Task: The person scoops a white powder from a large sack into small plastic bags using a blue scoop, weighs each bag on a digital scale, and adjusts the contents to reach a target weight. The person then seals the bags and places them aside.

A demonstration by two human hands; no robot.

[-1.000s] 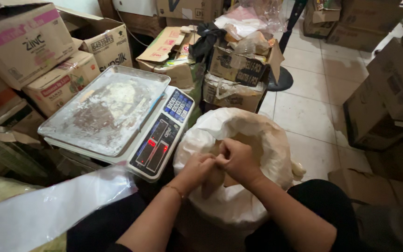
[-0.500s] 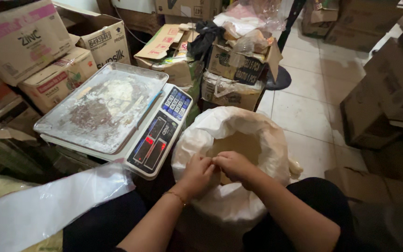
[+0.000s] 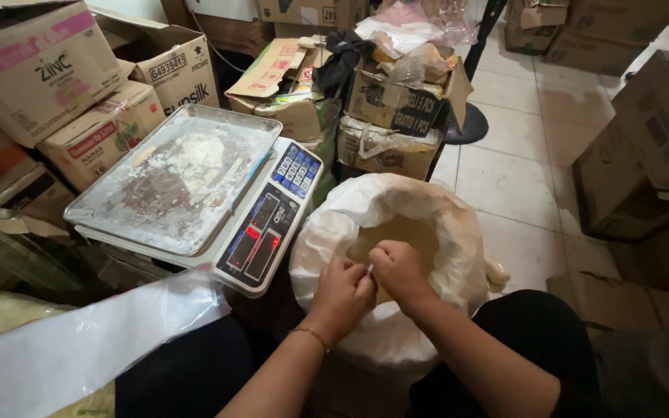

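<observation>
Two hands meet over the open mouth of a white sack [image 3: 396,340] standing between the person's knees on the tiled floor [image 3: 520,178]. The left hand [image 3: 344,292] and right hand [image 3: 398,271] touch, fingers curled tight, pinching a small clear scrap between them. A floury digital scale [image 3: 195,193] sits just left, cardboard boxes [image 3: 79,85] behind.

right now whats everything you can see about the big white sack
The big white sack looks like thin, crinkled plastic, its mouth rolled down into a thick rim and standing open. Inside lies a pale beige powdery fill. It stands upright on the floor between the person's knees, beside the scale. The left hand and right hand meet over its opening, pinching something small and white.
</observation>
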